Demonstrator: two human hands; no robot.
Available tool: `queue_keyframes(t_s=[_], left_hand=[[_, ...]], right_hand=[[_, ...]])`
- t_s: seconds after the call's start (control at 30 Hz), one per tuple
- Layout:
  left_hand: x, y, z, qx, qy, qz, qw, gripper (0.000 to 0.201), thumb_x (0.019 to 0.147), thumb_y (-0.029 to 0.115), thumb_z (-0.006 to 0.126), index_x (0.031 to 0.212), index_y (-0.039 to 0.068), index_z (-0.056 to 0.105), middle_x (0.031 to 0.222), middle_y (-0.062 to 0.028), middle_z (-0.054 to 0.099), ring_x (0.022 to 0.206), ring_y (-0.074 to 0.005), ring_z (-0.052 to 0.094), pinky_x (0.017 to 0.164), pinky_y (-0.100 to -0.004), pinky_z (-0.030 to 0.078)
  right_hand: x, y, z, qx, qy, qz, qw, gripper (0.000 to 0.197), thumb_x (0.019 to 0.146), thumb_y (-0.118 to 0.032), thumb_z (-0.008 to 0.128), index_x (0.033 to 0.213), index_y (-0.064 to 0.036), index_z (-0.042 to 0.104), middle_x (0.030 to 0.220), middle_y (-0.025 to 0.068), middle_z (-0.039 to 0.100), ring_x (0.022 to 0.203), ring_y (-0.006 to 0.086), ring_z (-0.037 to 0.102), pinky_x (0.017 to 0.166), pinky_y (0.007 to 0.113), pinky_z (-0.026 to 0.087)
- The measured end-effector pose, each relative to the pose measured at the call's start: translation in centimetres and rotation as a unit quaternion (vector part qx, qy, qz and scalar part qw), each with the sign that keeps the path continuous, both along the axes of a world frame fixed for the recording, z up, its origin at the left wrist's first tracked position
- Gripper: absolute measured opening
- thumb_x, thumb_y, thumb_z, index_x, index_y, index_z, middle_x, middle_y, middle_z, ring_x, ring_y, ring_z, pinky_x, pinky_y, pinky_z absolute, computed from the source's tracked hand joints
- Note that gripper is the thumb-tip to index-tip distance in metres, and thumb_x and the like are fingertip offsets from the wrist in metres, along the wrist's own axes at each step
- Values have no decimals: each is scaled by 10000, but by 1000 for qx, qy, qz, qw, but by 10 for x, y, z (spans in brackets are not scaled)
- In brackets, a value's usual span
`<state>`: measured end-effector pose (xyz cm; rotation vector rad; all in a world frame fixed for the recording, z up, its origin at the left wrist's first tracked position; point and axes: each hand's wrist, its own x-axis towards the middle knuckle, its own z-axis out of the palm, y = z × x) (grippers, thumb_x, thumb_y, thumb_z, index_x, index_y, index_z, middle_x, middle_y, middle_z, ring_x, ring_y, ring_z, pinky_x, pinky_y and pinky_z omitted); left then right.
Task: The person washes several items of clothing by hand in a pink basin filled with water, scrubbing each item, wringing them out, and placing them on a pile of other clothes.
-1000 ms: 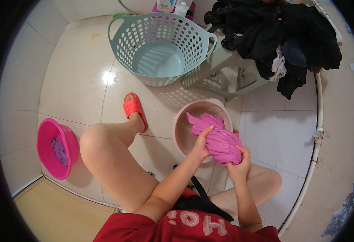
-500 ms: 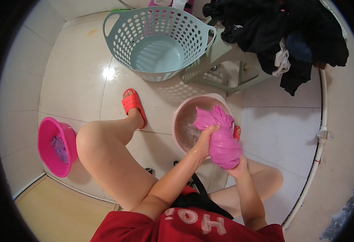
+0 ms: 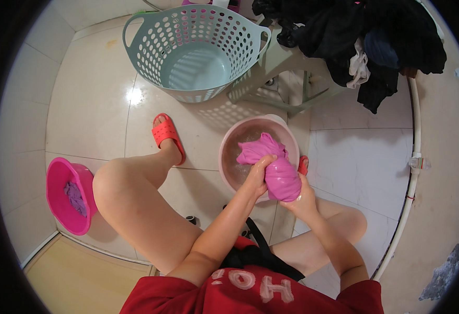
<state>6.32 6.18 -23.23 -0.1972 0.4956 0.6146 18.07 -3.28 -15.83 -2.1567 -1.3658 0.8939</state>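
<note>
Wet magenta cloth [image 3: 277, 172] bunched into glossy, twisted lump, held over near rim of pale pink basin [image 3: 234, 152] on tiled floor. Left hand [image 3: 259, 170] grips cloth's upper part, fingers curled tight round it. Right hand [image 3: 298, 196] cups lower end from beneath, fingers wrapped on fabric. Loose folds of cloth trail into basin. Mint laundry basket [image 3: 198, 52] beyond basin; bright pink tub [image 3: 57, 183] at floor's left edge.

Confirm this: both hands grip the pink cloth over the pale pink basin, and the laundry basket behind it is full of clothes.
Not quite. In the head view the teal laundry basket is empty. The left hand and right hand do grip the pink cloth over the pale pink basin.
</note>
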Motion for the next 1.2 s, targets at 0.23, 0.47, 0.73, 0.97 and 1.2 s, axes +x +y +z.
queue_keyframes(t_s=[0.23,0.47,0.73,0.97,1.2], left_hand=[[-6,-13,2,39,74,0,996,337,815,204,538,1041,-47,531,955,-167,606,884,-268,607,846,-387,488],[-3,-11,-5,16,-23,-28,999,400,787,256,557,1039,-53,534,979,-173,601,879,-268,599,828,-387,490],[9,-20,13,-48,-105,-11,993,411,782,278,548,1043,-39,526,954,-158,591,891,-281,582,871,-376,455],[5,-37,-6,-43,-253,-110,960,471,763,304,571,1054,-60,505,949,-173,579,891,-284,576,838,-393,460],[17,-37,-2,104,72,-155,980,421,747,86,673,1129,1,515,1046,-111,582,953,-222,578,815,-347,479]], right_hand=[[24,13,2,-336,437,-42,833,535,614,11,721,1093,-23,485,985,98,571,824,129,572,573,214,456],[32,4,-13,-304,597,-85,737,696,693,-34,697,1296,-49,351,1129,87,533,969,155,559,774,291,498],[36,71,-45,-94,794,-138,585,752,676,-139,731,1309,-47,336,1166,113,520,1012,187,548,834,322,478],[36,118,-49,-155,676,20,720,734,661,-216,761,1273,-46,395,1183,138,525,1013,205,556,865,330,465],[9,116,-47,-162,311,72,934,429,646,-66,689,1053,-28,559,894,95,651,849,180,600,756,278,464]])
